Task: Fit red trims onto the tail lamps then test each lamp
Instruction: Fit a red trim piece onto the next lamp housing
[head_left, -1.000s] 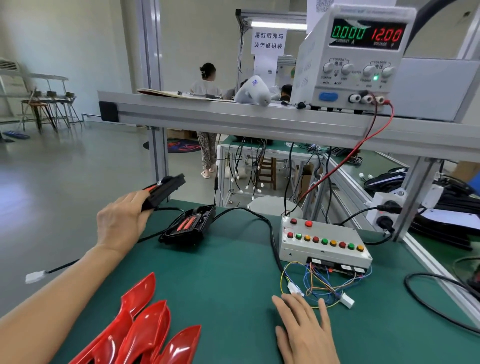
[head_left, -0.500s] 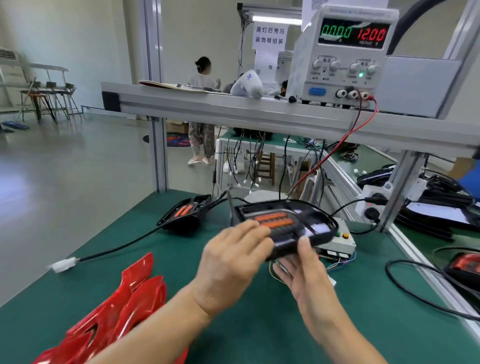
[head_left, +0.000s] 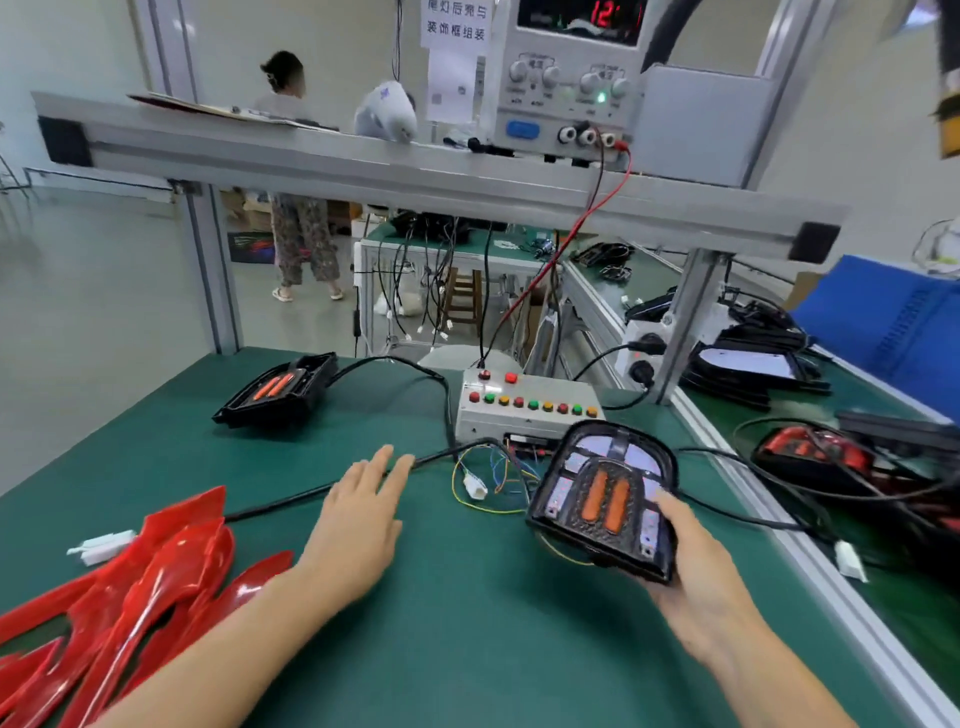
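Trim-fitting step: tail lamp (head_left: 605, 499) is held face-up over the desk (head_left: 467, 623) in the right hand (head_left: 701, 587) grip, left hand (head_left: 358, 525) released flat; next, a red trim (head_left: 156, 566) likely needs fetching.

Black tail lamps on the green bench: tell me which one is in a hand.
The black tail lamp with two orange strips at near right, gripped by the right hand. The other black tail lamp lies untouched at far left; the left hand holds nothing.

Power supply (head_left: 571, 78) display cut off by top edge. Red trims (head_left: 119, 587) cropped at left edge. Right hand (head_left: 696, 582) fingers hidden under tail lamp (head_left: 605, 499).
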